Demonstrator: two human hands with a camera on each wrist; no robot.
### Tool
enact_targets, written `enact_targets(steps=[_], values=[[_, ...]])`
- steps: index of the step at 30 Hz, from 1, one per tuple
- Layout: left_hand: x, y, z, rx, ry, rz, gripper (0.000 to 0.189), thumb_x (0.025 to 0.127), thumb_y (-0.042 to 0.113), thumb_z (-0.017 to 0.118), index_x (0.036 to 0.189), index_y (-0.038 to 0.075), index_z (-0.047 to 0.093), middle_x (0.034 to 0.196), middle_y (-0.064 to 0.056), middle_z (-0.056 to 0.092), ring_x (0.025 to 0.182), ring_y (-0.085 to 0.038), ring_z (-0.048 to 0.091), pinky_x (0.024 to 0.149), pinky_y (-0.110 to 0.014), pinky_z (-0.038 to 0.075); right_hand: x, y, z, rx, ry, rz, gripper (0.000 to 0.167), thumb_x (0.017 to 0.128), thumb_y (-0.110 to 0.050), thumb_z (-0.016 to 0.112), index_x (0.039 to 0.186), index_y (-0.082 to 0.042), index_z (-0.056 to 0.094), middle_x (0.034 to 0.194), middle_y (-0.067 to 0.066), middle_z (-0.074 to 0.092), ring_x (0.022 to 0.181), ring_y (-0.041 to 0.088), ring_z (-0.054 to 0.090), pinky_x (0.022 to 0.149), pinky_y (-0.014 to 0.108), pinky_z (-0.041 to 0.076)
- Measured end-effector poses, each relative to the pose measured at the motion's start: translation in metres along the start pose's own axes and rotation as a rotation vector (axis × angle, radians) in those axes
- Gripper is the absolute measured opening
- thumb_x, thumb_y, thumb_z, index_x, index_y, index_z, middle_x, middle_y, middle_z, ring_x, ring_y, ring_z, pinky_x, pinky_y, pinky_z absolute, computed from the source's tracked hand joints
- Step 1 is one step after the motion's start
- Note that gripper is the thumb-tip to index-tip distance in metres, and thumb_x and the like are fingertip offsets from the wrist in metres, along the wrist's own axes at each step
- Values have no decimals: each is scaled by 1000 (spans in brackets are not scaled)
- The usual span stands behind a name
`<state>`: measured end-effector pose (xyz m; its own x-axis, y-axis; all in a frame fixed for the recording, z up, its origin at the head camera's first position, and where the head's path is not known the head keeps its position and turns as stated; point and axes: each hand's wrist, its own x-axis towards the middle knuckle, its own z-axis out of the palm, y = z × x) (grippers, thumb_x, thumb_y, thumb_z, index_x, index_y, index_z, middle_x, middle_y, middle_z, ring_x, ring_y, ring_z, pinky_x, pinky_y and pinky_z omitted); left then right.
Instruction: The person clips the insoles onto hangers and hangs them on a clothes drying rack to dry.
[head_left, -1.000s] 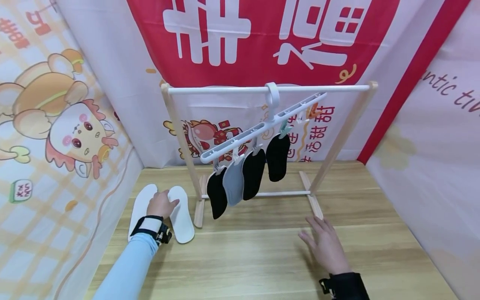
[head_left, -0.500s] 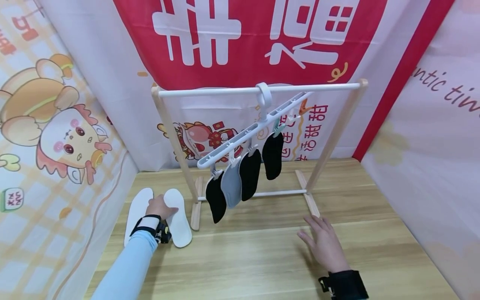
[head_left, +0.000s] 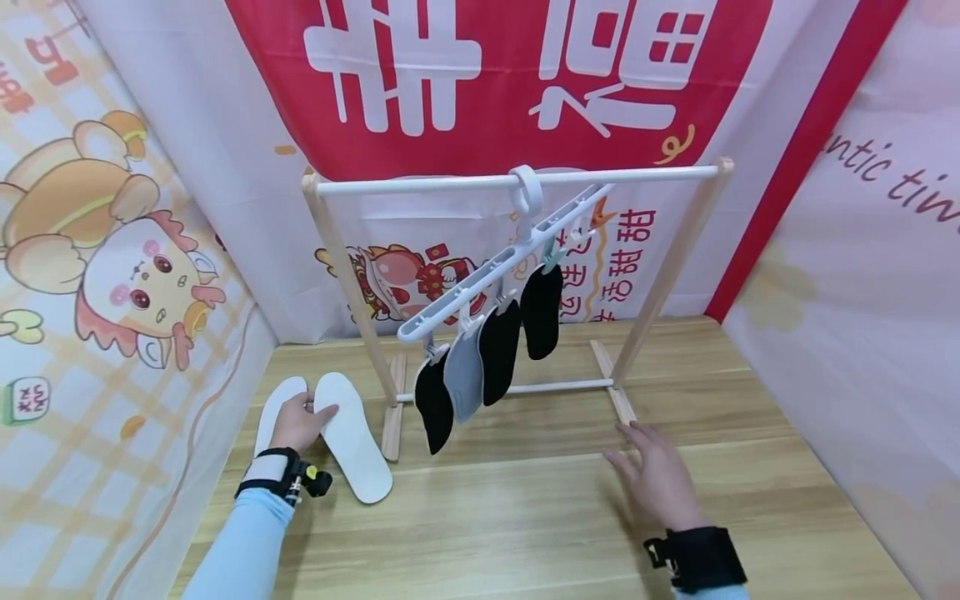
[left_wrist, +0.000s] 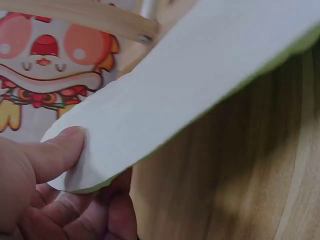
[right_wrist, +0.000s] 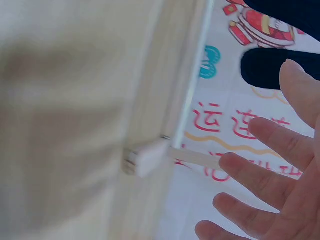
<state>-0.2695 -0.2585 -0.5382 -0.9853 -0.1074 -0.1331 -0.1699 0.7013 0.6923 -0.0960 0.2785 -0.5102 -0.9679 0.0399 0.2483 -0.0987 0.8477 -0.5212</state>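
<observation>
My left hand pinches the end of a white insole, thumb on top and fingers curled beneath; in the left wrist view the insole shows a green underside and stands tilted off the floor. A second white insole lies to the left, partly covered by that hand. My right hand hovers by the rack's right foot with its fingers spread and holding nothing, as the right wrist view confirms. From a white clip hanger hang black insoles and a grey insole.
The rack has a white top bar, wooden posts and feet on a wood-patterned surface. A teal clip grips the farthest black insole. Printed cloth walls enclose the back and both sides.
My left hand has gone from resting between the white insoles to pinching the right one, whose far end has swung left and lifted. My right hand has shifted slightly; the hanger has turned a little.
</observation>
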Motion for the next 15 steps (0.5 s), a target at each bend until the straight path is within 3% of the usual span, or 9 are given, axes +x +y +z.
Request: enact_targets(steps=[8, 15], values=[[-38, 34, -22, -182, 88, 54, 42, 96, 30, 68, 121, -2, 57, 106, -20, 68, 81, -16, 62, 65, -26, 52, 42, -8, -43, 36, 46, -86, 47, 95, -24, 69, 131, 5, 58, 126, 29, 59, 119, 48, 52, 99, 61, 41], [-78, 63, -41, -294, 163, 187, 45, 95, 33, 68, 122, -1, 59, 106, -20, 67, 79, -9, 62, 65, -21, 52, 71, -24, -78, 24, 64, -146, 43, 96, -21, 67, 130, 5, 59, 126, 30, 60, 117, 48, 55, 98, 61, 42]])
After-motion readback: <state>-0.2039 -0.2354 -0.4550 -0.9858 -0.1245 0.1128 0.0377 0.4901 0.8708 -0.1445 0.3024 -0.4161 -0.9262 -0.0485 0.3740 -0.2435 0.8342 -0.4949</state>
